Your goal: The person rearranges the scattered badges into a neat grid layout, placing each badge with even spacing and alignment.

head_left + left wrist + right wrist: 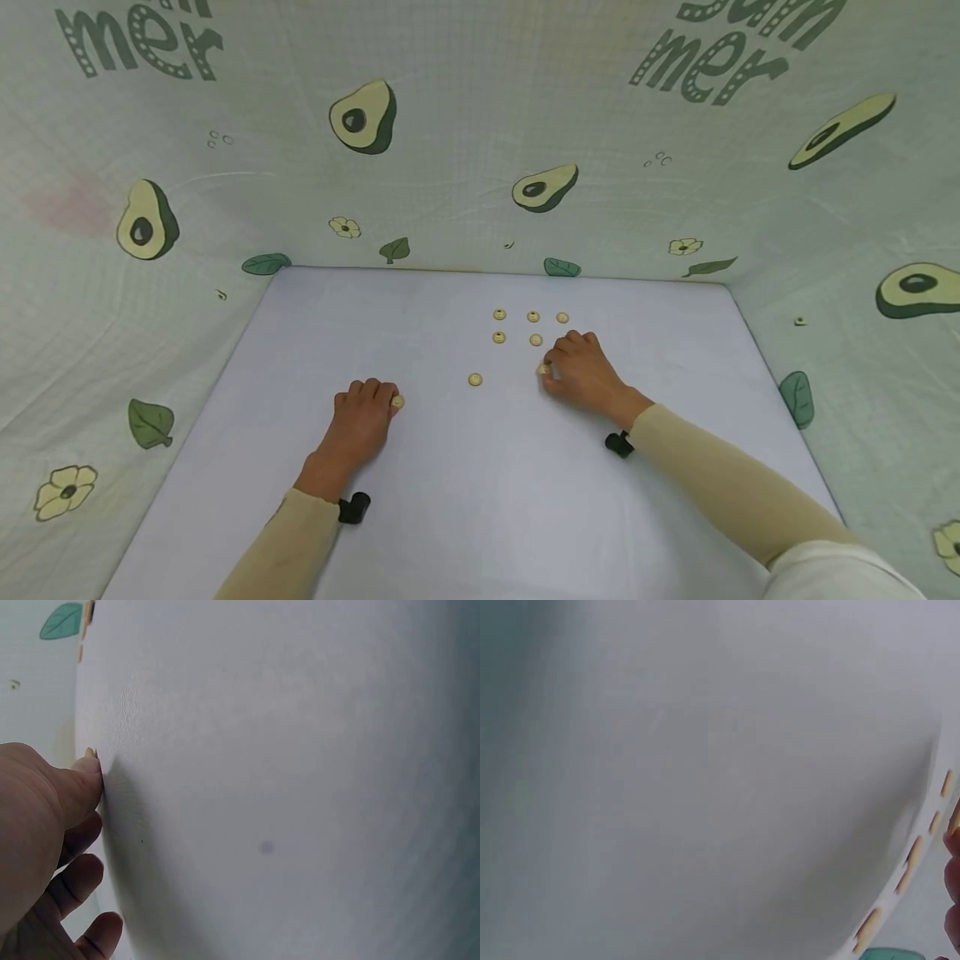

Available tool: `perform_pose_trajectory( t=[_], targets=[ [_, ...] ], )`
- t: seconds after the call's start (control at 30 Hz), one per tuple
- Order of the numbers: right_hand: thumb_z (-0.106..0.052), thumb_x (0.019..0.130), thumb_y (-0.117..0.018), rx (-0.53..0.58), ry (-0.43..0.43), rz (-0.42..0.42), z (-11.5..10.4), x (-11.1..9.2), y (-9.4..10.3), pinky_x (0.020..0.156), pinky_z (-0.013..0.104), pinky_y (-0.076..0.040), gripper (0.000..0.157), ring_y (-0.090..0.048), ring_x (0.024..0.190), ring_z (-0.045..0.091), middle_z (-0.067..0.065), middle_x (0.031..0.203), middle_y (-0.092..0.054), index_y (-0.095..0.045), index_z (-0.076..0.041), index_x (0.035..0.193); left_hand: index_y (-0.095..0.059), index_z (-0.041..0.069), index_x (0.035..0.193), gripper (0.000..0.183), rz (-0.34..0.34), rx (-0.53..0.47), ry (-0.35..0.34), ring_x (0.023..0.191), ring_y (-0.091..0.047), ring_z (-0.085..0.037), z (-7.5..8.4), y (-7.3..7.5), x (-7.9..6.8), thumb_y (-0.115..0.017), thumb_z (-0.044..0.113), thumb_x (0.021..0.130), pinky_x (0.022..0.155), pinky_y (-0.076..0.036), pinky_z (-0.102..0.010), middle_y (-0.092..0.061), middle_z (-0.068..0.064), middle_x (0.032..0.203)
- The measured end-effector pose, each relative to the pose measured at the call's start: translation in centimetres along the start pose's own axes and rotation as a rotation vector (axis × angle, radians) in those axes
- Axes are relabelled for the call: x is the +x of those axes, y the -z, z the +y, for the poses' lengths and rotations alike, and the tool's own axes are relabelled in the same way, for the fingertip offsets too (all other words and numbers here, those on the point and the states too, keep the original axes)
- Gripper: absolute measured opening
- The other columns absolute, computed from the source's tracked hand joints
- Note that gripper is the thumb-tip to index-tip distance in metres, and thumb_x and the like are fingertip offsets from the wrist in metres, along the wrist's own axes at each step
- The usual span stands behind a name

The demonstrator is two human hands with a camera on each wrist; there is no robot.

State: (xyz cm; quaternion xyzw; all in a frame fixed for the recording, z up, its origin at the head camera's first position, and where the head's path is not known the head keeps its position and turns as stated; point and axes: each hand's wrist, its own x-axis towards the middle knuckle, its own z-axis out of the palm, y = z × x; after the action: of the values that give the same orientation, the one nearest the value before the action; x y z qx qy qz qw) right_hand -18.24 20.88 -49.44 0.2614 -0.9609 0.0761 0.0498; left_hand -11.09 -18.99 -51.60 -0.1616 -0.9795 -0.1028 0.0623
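My left hand [363, 421] pinches a small round wooden disc [397, 402] at its thumb side, over the left part of the white table. In the left wrist view the disc's edge [91, 752] shows just past the thumb tip, and the other fingers are loosely bent. My right hand [587, 372] holds another such disc [544, 368] between thumb and fingers, close to the tabletop. Just beyond it, several discs lie in two short rows, among them a near-row disc [536, 340] and a far-row disc [499, 314]. A single disc [475, 379] lies between the hands.
The white tabletop [450, 500] runs back to a hanging cloth [450, 183] printed with avocados, leaves and flowers. More of this cloth rises along the left and right sides. A small black wrist camera [356, 507] sits at the left wrist, another camera [619, 444] at the right.
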Motion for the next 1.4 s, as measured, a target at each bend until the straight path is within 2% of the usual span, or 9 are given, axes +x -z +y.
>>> perform_pose_trajectory(
  t=[0.27, 0.53, 0.93, 1.17, 1.4],
  targets=[
    [-0.029, 0.093, -0.073, -0.014, -0.047, 0.025, 2.3, -1.4, 0.8, 0.097, 0.051, -0.039, 0.023, -0.053, 0.102, 0.027, 0.007, 0.107, -0.072, -0.078, -0.009, 0.103, -0.063, 0.003, 0.115, 0.023, 0.006, -0.003, -0.004, 0.093, -0.055, -0.034, 0.0, 0.0, 0.0, -0.076, 0.014, 0.099, 0.079, -0.048, -0.055, -0.062, -0.015, 0.104],
    [-0.028, 0.092, -0.073, -0.047, -0.076, 0.006, 3.9, -2.1, 0.7, 0.096, 0.053, -0.039, 0.022, -0.052, 0.101, 0.029, 0.008, 0.105, -0.071, -0.076, -0.008, 0.101, -0.063, 0.003, 0.116, 0.023, -0.007, -0.016, 0.005, 0.094, -0.054, -0.034, -0.1, 0.0, 0.1, -0.075, 0.014, 0.099, 0.080, -0.048, -0.056, -0.062, -0.015, 0.106],
    [-0.030, 0.093, -0.073, -0.053, -0.067, 0.004, 4.0, -2.0, -0.1, 0.095, 0.052, -0.041, 0.024, -0.054, 0.100, 0.029, 0.008, 0.104, -0.071, -0.077, -0.008, 0.101, -0.063, 0.004, 0.118, 0.024, -0.020, -0.019, 0.012, 0.096, -0.054, -0.034, -0.3, -0.5, 0.1, -0.074, 0.015, 0.100, 0.081, -0.048, -0.056, -0.063, -0.015, 0.107],
    [-0.031, 0.094, -0.073, -0.053, -0.072, 0.002, 4.1, -1.9, -0.5, 0.094, 0.052, -0.040, 0.024, -0.054, 0.100, 0.028, 0.008, 0.105, -0.072, -0.077, -0.009, 0.102, -0.064, 0.004, 0.119, 0.024, -0.038, -0.029, 0.032, 0.097, -0.054, -0.035, -0.1, -0.1, 0.0, -0.074, 0.015, 0.100, 0.084, -0.048, -0.056, -0.063, -0.015, 0.108],
    [-0.030, 0.094, -0.073, -0.053, -0.070, 0.006, 4.0, -1.8, -0.4, 0.093, 0.051, -0.040, 0.023, -0.053, 0.099, 0.028, 0.008, 0.105, -0.072, -0.077, -0.009, 0.101, -0.064, 0.004, 0.117, 0.023, -0.015, -0.027, 0.019, 0.095, -0.054, -0.034, -0.2, -0.2, 0.1, -0.075, 0.014, 0.099, 0.082, -0.048, -0.056, -0.063, -0.015, 0.107]
  ],
)
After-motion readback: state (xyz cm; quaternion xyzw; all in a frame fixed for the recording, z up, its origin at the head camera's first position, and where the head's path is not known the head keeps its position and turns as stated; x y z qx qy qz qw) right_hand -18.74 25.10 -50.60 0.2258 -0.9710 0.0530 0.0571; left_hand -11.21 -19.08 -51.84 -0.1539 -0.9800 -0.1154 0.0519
